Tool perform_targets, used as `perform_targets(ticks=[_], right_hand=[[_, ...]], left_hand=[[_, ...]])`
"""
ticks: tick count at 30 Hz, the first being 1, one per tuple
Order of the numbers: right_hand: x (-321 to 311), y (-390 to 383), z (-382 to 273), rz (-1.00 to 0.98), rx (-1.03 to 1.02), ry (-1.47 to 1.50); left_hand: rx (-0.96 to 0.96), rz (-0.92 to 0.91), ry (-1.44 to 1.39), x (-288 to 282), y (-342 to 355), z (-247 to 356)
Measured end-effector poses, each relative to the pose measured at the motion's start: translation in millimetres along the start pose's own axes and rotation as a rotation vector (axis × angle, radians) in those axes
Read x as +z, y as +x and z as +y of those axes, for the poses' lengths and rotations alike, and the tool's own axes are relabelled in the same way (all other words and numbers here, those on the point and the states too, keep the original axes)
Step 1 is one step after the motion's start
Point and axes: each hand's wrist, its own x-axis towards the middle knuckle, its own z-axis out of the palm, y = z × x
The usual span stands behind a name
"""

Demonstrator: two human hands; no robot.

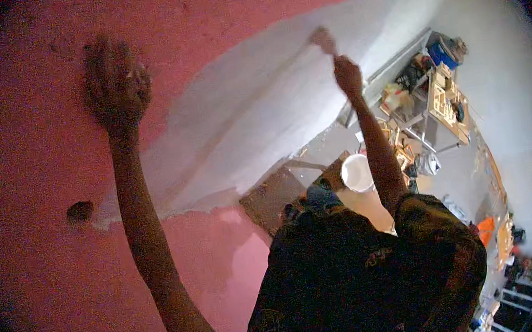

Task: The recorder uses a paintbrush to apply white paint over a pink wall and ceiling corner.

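Note:
My right hand (348, 76) grips the handle of a paintbrush (324, 40) with a flared, pinkish head, slightly blurred. The brush is over the white patch (252, 96) of the wall, near its upper right. Up at the left, my left hand (118, 84) is against the pink part of the wall (32, 158), its fingers bent in. Dim light and grain hide whatever those fingers may hold. Between my two arms the white patch narrows toward the lower left, where its edge is ragged.
A dark hole (80, 211) marks the pink wall beside my left forearm. Below stands a white bucket (357, 173) close to my right forearm. A wooden-topped table (447, 105) carries small items at the right. Clutter and an orange thing (485, 232) lie along the right side.

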Motion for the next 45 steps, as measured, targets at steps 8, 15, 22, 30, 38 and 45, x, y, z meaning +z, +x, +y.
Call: perform_targets(ticks=[8, 15, 22, 30, 38, 45], right_hand=[[27, -40, -133, 0.325, -0.084, -0.245], [-44, -118, -334, -0.526, -0.375, 0.566], [-35, -180, -229, -0.926, -0.263, 0.694], [-50, -374, 157, -0.733, 0.376, 0.275], [-109, -487, 370, -1.054, 0.230, -0.008], [-55, -529, 346, -1.214, 0.698, 0.275]], left_hand=[[-0.429, 0.136, -0.099, -43, -118, 112], [-1.189, -0.222, -0.057, -110, -311, 262], [-1.198, -0.301, -0.150, -138, -228, 353], [-0.985, -0.422, -0.368, -120, -161, 437], [-1.120, -0.522, -0.528, -112, -112, 561], [-1.037, -0.567, -0.620, -90, -127, 617]])
